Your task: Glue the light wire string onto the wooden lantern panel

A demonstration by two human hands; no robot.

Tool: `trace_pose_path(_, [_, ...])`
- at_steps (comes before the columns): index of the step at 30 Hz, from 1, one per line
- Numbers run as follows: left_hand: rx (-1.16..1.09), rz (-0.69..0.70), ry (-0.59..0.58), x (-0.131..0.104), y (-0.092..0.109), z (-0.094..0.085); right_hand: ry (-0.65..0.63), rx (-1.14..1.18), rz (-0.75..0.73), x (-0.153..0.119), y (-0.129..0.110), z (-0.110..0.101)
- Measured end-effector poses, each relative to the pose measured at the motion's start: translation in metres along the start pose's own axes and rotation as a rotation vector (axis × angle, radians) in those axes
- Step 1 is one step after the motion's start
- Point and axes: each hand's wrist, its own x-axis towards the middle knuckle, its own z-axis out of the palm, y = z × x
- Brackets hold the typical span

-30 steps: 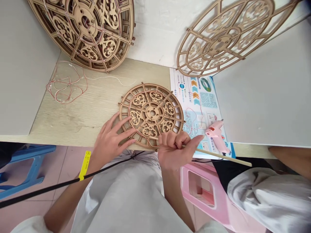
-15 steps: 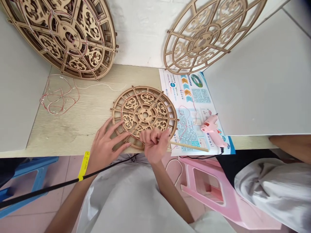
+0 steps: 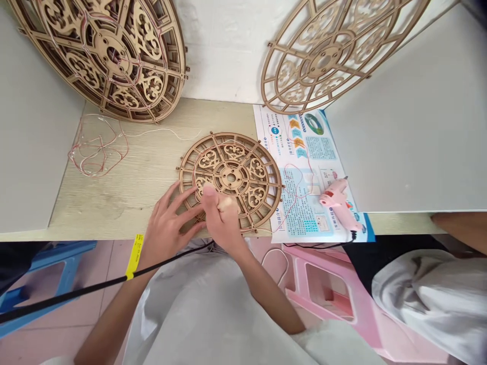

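Note:
A small round wooden openwork disc [image 3: 231, 177] lies flat on the table, with a thin red and white wire [image 3: 195, 167] running along its left side. My left hand [image 3: 167, 223] rests with spread fingers on the disc's lower left rim. Over the lower part of the disc, my right hand [image 3: 224, 223] is closed on a thin pale stick [image 3: 228, 204], which now seems to point up toward the camera, so little of it shows. The stick's lower end is hidden behind the hand.
Larger openwork discs [image 3: 114, 53] with wires lean at the back left, another disc [image 3: 323, 61] at the back right. Tangled wire [image 3: 99, 152] lies left. A pink glue gun [image 3: 340, 203] rests on a printed sheet [image 3: 297, 203]. A person's sleeve [image 3: 429, 299] is at right.
My right hand has moved left and turned, and the stick has swung from pointing right to pointing up. My left hand stays on the disc's rim. The whole view has shifted slightly.

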Motion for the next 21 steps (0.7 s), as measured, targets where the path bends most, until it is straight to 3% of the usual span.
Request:
trace_pose_path(2, [-0.002,-0.008,0.013,0.0,0.001,0.0,0.067,0.112,0.105,0.008,0.0,-0.002])
trace_pose_path(5, [0.01,-0.003,0.044,0.001,0.001,0.001,0.334,0.506,0.202,0.011,0.007,-0.013])
trace_pose_path(9, [0.033,0.018,0.067,0.002,-0.001,0.002,0.583,0.834,0.147,-0.005,0.013,-0.038])
trace_pose_path(11, [0.031,0.042,0.074,0.002,-0.002,0.002,0.597,0.853,0.086,-0.016,0.008,-0.049])
trace_pose_path(15, [-0.008,0.087,0.11,0.002,-0.004,0.003,0.484,0.786,0.002,-0.029,-0.016,-0.07])
trace_pose_path(21, [-0.109,0.146,0.187,0.001,0.0,-0.005,0.44,0.411,-0.189,-0.05,-0.053,-0.104])
